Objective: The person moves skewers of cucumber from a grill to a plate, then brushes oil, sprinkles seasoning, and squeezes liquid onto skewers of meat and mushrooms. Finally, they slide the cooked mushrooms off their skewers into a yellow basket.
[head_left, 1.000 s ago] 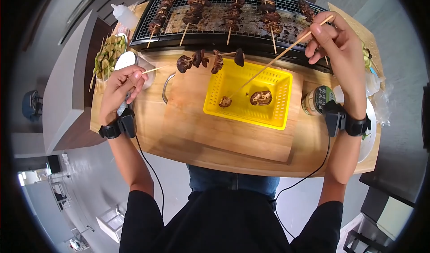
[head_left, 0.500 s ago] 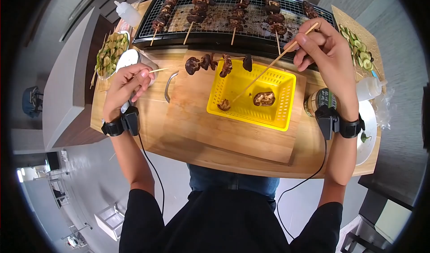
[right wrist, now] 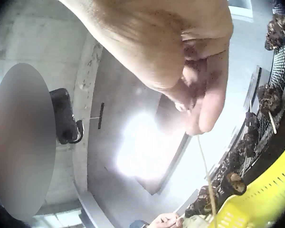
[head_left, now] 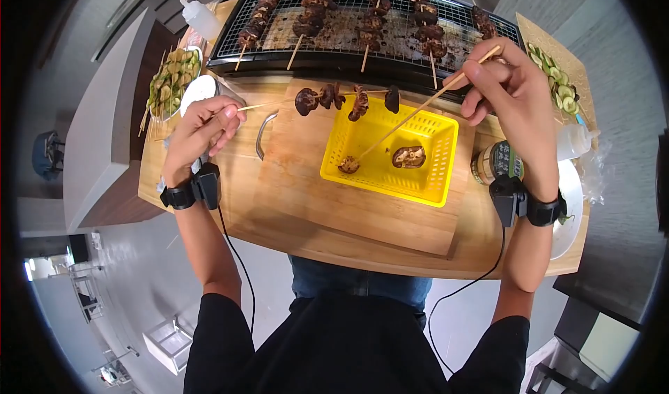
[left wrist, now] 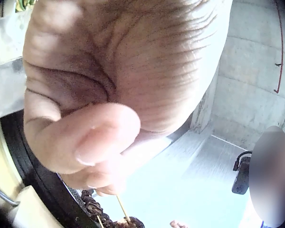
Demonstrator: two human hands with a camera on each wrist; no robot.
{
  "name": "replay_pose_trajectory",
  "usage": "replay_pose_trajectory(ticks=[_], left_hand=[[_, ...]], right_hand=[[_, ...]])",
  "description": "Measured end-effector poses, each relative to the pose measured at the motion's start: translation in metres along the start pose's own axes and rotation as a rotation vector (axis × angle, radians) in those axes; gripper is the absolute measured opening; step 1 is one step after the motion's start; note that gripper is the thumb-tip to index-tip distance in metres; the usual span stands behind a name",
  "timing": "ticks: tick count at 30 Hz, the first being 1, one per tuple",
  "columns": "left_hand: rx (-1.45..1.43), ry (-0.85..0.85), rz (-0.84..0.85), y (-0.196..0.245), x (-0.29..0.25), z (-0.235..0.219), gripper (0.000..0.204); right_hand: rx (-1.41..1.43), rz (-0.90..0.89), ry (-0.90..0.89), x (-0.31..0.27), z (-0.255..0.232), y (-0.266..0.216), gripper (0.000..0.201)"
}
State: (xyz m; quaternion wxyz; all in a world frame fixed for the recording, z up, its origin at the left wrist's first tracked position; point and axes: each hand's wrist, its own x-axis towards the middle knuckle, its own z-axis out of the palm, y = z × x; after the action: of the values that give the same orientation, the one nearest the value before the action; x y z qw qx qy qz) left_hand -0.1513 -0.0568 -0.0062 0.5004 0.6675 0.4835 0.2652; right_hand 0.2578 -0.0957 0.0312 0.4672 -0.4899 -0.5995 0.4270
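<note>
My left hand [head_left: 205,132] pinches the bare end of a skewer threaded with dark mushroom pieces [head_left: 306,102], held out level over the far left rim of a yellow basket [head_left: 439,153]. In my right hand [head_left: 514,97], thumb and fingers grip a thin wooden stick [head_left: 418,108] near its upper end. The stick slants down into the basket, its tip at a small brown mushroom piece [head_left: 348,164]. A larger mushroom piece [head_left: 408,157] lies to the right of it on the basket floor. The left wrist view shows the thumb [left wrist: 102,137] bent over the fingers.
Behind the basket stands a black grill [head_left: 279,68] bearing several mushroom skewers. The basket sits on a wooden board [head_left: 300,199]. A jar [head_left: 496,162], a squeeze bottle [head_left: 575,141] and a white plate [head_left: 568,213] are at right. Sliced green vegetable skewers [head_left: 173,84] lie at left.
My right hand has moved down and a little left, bringing the stick's tip from above the small mushroom piece down to it. My left hand still holds the skewer in nearly the same place.
</note>
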Motion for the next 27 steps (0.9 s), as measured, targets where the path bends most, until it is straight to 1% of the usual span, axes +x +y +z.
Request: replay_pose_trajectory(ticks=[4, 10, 12, 13, 15, 16, 18, 24, 27], left_hand=[[-0.04, -0.018, 0.032, 0.0, 0.004, 0.001, 0.023], [-0.045, -0.054, 0.099, 0.008, 0.022, 0.007, 0.024], [-0.046, -0.071, 0.11, 0.011, 0.029, 0.009, 0.024], [-0.044, -0.091, 0.119, 0.013, 0.031, 0.009, 0.024], [-0.054, -0.082, 0.135, 0.013, 0.035, 0.014, 0.025], [-0.061, -0.076, 0.147, 0.012, 0.038, 0.016, 0.027], [-0.07, -0.069, 0.158, 0.012, 0.04, 0.019, 0.027], [-0.122, -0.061, 0.146, 0.004, 0.044, 0.023, 0.025], [-0.13, -0.061, 0.159, 0.003, 0.045, 0.024, 0.026]], right_hand=[[-0.01, 0.003, 0.007, 0.008, -0.012, 0.012, 0.011], [-0.011, -0.058, -0.099, 0.005, -0.012, 0.013, 0.012], [0.014, 0.031, -0.087, 0.005, -0.014, 0.014, 0.013], [0.011, 0.029, -0.089, 0.005, -0.015, 0.017, 0.013], [0.026, 0.183, -0.069, 0.004, -0.021, 0.027, 0.015], [0.021, 0.181, -0.064, 0.003, -0.023, 0.03, 0.015], [0.087, 0.269, -0.075, 0.0, -0.026, 0.035, 0.017], [0.09, 0.299, -0.07, -0.004, -0.027, 0.052, 0.02], [0.09, 0.323, -0.076, -0.003, -0.024, 0.049, 0.019]])
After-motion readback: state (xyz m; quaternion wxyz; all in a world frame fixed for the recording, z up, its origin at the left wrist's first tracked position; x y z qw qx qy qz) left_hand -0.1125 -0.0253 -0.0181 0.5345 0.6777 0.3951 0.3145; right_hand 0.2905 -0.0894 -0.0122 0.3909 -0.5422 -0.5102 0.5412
